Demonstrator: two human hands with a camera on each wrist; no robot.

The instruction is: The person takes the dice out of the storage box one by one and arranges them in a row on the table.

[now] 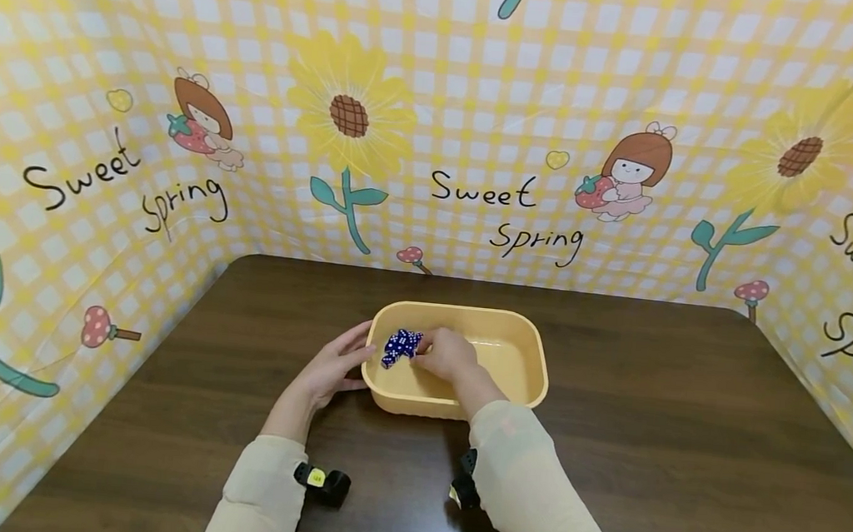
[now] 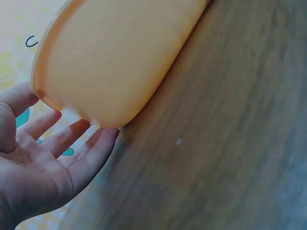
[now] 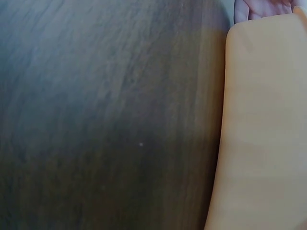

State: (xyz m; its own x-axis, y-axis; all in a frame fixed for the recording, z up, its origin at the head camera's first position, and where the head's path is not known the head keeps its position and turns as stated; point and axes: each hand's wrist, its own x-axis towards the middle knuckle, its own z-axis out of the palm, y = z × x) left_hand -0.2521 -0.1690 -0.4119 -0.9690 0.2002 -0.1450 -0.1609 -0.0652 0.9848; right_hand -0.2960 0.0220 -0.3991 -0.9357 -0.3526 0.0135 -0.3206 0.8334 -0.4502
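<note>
In the head view, a yellow rectangular bin [image 1: 505,360] stands on the dark wooden table. Several blue dice with white dots [image 1: 401,343] lie bunched at its left end. My right hand [image 1: 449,355] reaches over the near rim into the bin, its fingers bent, fingertips right at the dice; I cannot tell whether it pinches one. My left hand [image 1: 332,367] touches the bin's left end, thumb at the rim. The left wrist view shows its spread fingers [image 2: 79,136] against the outer wall. In the right wrist view the bin's wall [image 3: 266,115] hides my right hand.
The brown wooden table [image 1: 647,425] extends around the bin on all sides. Behind it and at both sides hangs a yellow checked cloth [image 1: 475,128] with printed flowers and words. Black wrist cameras [image 1: 327,484] are strapped over my pale sleeves [image 1: 530,475].
</note>
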